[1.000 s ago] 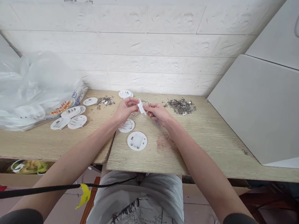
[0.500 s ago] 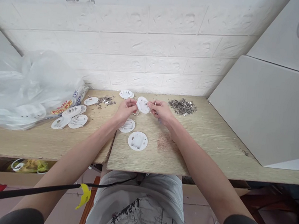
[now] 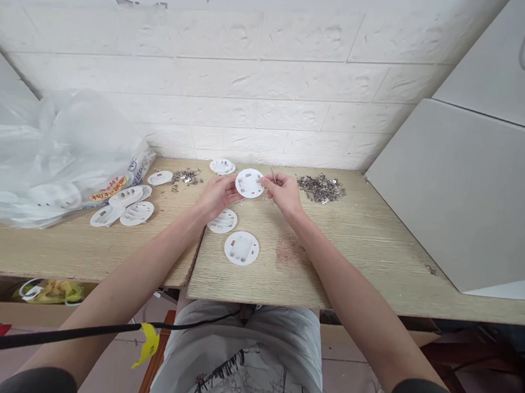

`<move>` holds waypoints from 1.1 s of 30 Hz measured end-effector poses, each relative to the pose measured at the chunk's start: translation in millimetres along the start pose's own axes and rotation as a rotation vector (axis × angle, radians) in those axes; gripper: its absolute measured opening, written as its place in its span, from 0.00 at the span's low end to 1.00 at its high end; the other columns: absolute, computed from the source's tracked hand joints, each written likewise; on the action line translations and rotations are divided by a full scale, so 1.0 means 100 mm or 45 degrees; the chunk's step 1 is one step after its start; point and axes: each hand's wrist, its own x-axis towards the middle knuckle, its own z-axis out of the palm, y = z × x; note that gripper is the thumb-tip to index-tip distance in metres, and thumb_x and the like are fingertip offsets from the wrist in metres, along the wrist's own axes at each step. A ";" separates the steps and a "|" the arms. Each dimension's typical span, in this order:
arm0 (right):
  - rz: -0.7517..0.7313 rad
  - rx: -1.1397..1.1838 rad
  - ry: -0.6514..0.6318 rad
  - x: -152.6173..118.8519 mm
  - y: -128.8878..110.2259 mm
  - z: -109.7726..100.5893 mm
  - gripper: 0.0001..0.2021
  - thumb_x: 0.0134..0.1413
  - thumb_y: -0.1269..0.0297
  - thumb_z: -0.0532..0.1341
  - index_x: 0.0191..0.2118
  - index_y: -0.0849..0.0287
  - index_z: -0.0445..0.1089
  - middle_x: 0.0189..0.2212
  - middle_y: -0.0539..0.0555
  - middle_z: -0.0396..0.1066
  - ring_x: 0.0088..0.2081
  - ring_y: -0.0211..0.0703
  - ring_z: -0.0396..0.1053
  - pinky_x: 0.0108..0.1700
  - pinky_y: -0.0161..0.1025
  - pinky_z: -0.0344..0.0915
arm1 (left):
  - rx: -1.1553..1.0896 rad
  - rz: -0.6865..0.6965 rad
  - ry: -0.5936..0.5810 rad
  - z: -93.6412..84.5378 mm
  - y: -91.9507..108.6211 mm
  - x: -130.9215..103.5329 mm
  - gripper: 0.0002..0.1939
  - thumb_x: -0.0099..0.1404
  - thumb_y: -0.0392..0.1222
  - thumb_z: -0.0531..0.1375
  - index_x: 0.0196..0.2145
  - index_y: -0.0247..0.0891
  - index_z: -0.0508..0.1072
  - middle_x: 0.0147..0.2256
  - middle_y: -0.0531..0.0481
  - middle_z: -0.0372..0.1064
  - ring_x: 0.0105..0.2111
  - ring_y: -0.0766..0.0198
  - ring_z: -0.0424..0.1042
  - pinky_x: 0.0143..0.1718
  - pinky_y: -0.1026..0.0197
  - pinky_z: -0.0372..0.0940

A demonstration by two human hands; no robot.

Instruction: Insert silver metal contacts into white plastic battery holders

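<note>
A round white plastic base point(image 3: 249, 184) with moulded battery slots is held up above the table, its slotted face towards me. My left hand point(image 3: 220, 195) grips its left edge, fingers partly behind it. My right hand point(image 3: 284, 194) pinches the right edge and also keeps hold of a thin metal tool point(image 3: 273, 174), whose tip points up; the rest of it is hidden by the hand. Below the hands, one similar base point(image 3: 242, 248) lies flat, with another base point(image 3: 223, 220) just left of it. Behind the left hand sits a small stack of bases point(image 3: 222, 166).
To the right lies a pile of small metal pieces point(image 3: 321, 188), with a smaller metal pile point(image 3: 187, 177) on the left. Several white bases point(image 3: 137, 213) lie beside a clear plastic bag point(image 3: 61, 150). A brick-pattern wall point(image 3: 273, 91) and a slanted grey panel point(image 3: 469, 193) border the table.
The held base has turned from edge-tilted to facing me more squarely. My left hand has rotated and opened its grip more under the base; the tool's shaft is less visible.
</note>
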 end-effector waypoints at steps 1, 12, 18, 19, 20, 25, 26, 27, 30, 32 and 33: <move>-0.008 -0.005 0.015 0.00 0.00 0.00 0.10 0.43 0.60 0.64 0.27 0.62 0.68 0.16 0.46 0.62 0.18 0.30 0.55 0.20 0.31 0.53 | -0.014 -0.002 -0.005 0.00 0.00 0.00 0.07 0.58 0.39 0.61 0.34 0.33 0.73 0.35 0.43 0.74 0.34 0.62 0.73 0.38 0.59 0.69; -0.228 0.063 -0.171 -0.09 -0.05 0.07 0.16 0.44 0.51 0.64 0.28 0.61 0.66 0.21 0.48 0.64 0.19 0.30 0.56 0.21 0.31 0.56 | -0.058 -0.015 0.079 -0.01 -0.01 -0.01 0.05 0.56 0.30 0.62 0.33 0.31 0.74 0.31 0.45 0.74 0.30 0.67 0.73 0.37 0.64 0.68; -0.246 0.038 -0.223 -0.12 -0.07 0.08 0.18 0.43 0.49 0.64 0.28 0.61 0.65 0.21 0.48 0.64 0.21 0.30 0.56 0.22 0.31 0.55 | -0.058 -0.009 0.119 0.00 -0.01 -0.01 0.05 0.58 0.29 0.60 0.33 0.30 0.74 0.30 0.45 0.74 0.29 0.67 0.73 0.41 0.59 0.69; -0.249 0.038 -0.228 -0.12 -0.07 0.08 0.18 0.43 0.50 0.64 0.28 0.61 0.65 0.21 0.48 0.64 0.21 0.31 0.56 0.22 0.31 0.55 | -0.060 -0.009 0.123 0.00 -0.02 -0.01 0.05 0.58 0.28 0.60 0.33 0.30 0.74 0.29 0.46 0.74 0.29 0.68 0.73 0.41 0.59 0.69; -0.251 0.038 -0.236 -0.12 -0.07 0.08 0.17 0.44 0.50 0.64 0.28 0.61 0.65 0.22 0.48 0.64 0.21 0.31 0.56 0.22 0.31 0.55 | -0.063 -0.007 0.124 0.00 -0.02 -0.01 0.05 0.58 0.28 0.59 0.33 0.30 0.74 0.29 0.46 0.74 0.29 0.68 0.72 0.40 0.60 0.69; -0.272 0.019 -0.299 -0.14 -0.08 0.07 0.17 0.45 0.49 0.63 0.28 0.60 0.64 0.23 0.48 0.64 0.22 0.32 0.57 0.23 0.32 0.55 | -0.064 0.013 0.077 -0.03 -0.04 0.01 0.05 0.57 0.28 0.60 0.33 0.30 0.75 0.30 0.45 0.74 0.30 0.67 0.73 0.41 0.60 0.69; -0.276 0.020 -0.313 -0.14 -0.09 0.07 0.17 0.45 0.49 0.63 0.27 0.60 0.64 0.22 0.48 0.64 0.22 0.32 0.57 0.23 0.32 0.55 | -0.058 0.018 0.072 -0.03 -0.04 0.01 0.05 0.56 0.29 0.61 0.33 0.30 0.75 0.30 0.45 0.74 0.30 0.66 0.73 0.42 0.59 0.69; -0.279 0.022 -0.326 -0.15 -0.09 0.07 0.18 0.45 0.48 0.63 0.26 0.59 0.63 0.22 0.48 0.64 0.22 0.31 0.57 0.23 0.32 0.55 | -0.052 0.021 0.069 -0.03 -0.05 0.01 0.05 0.56 0.30 0.62 0.33 0.30 0.75 0.30 0.45 0.74 0.30 0.66 0.73 0.42 0.59 0.69; -0.284 0.025 -0.355 -0.15 -0.11 0.07 0.19 0.45 0.48 0.63 0.24 0.59 0.62 0.22 0.48 0.64 0.22 0.32 0.57 0.24 0.32 0.55 | -0.040 0.017 0.070 -0.03 -0.04 0.01 0.05 0.55 0.30 0.63 0.32 0.31 0.75 0.30 0.45 0.74 0.30 0.67 0.73 0.43 0.59 0.68; -0.285 0.033 -0.363 -0.16 -0.11 0.07 0.19 0.45 0.47 0.63 0.24 0.59 0.61 0.22 0.48 0.64 0.22 0.31 0.57 0.24 0.32 0.55 | -0.039 0.013 0.069 -0.03 -0.04 0.01 0.05 0.55 0.30 0.62 0.33 0.30 0.75 0.30 0.46 0.74 0.30 0.67 0.73 0.42 0.59 0.68; -0.285 0.040 -0.367 -0.16 -0.11 0.07 0.19 0.45 0.47 0.63 0.24 0.59 0.61 0.21 0.48 0.64 0.21 0.31 0.57 0.24 0.32 0.55 | -0.039 0.012 0.069 -0.03 -0.04 0.01 0.05 0.56 0.30 0.62 0.33 0.30 0.75 0.30 0.45 0.74 0.30 0.67 0.72 0.42 0.60 0.68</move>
